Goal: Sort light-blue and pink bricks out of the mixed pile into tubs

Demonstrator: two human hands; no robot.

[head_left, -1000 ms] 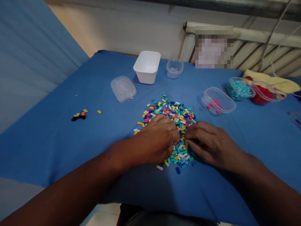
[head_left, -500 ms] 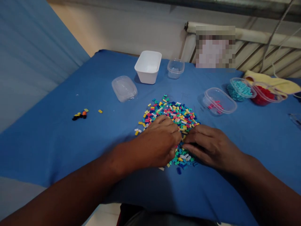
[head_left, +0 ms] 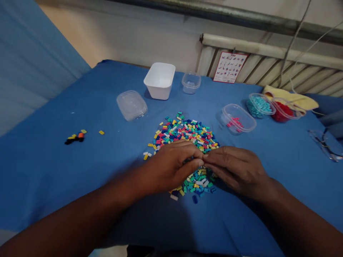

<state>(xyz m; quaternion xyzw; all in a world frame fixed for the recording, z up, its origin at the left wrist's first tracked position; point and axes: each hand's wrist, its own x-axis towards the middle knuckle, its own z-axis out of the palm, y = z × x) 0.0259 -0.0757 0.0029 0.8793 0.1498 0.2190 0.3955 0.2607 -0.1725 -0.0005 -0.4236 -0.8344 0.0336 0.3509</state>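
A mixed pile of small toy building bricks (head_left: 184,130) in yellow, pink, white, green and blue lies on the blue tablecloth. Just over its near part, my left hand (head_left: 177,162) is closed, with a small dark brick (head_left: 189,159) partly showing between thumb and curled fingers. The fingertips of my right hand (head_left: 238,166) are pressed together and meet those of the left. Whatever the right fingertips pinch is hidden.
Behind the pile stand a white tub (head_left: 160,89), a clear container (head_left: 191,84) and clear lids (head_left: 132,106). Rightward are containers with pink bricks (head_left: 235,124), turquoise bricks (head_left: 259,105) and red bricks (head_left: 282,110), plus eyeglasses (head_left: 327,144). Black, orange and yellow pieces (head_left: 75,137) lie left.
My left hand has turned and come up out of the pile, its thumb now showing. The right fingertips have come together with the left ones. The view has shifted to the right.
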